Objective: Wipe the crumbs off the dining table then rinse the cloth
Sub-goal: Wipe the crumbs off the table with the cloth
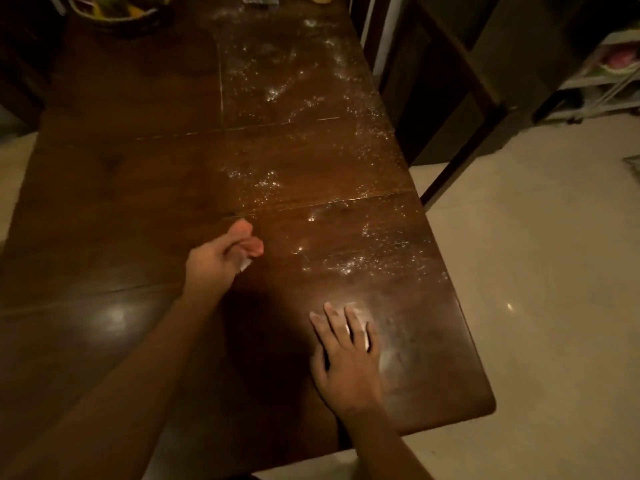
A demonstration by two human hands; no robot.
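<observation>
White crumbs (277, 88) lie scattered along the right half of the dark wooden dining table (121, 188), from the far end down to the near right corner. My left hand (221, 258) hovers near the table's middle with its fingers curled, and a small white scrap (245, 264) pokes out from under them. I cannot tell whether that scrap is the cloth. My right hand (346, 362) lies flat on the table near the front right corner, fingers straight, on a whitish smear of crumbs (391, 358).
A basket of fruit (114, 12) stands at the far left end of the table. A dark wooden chair (453, 84) sits close to the table's right edge. A white shelf rack (606, 74) stands at the far right on the pale floor (536, 271).
</observation>
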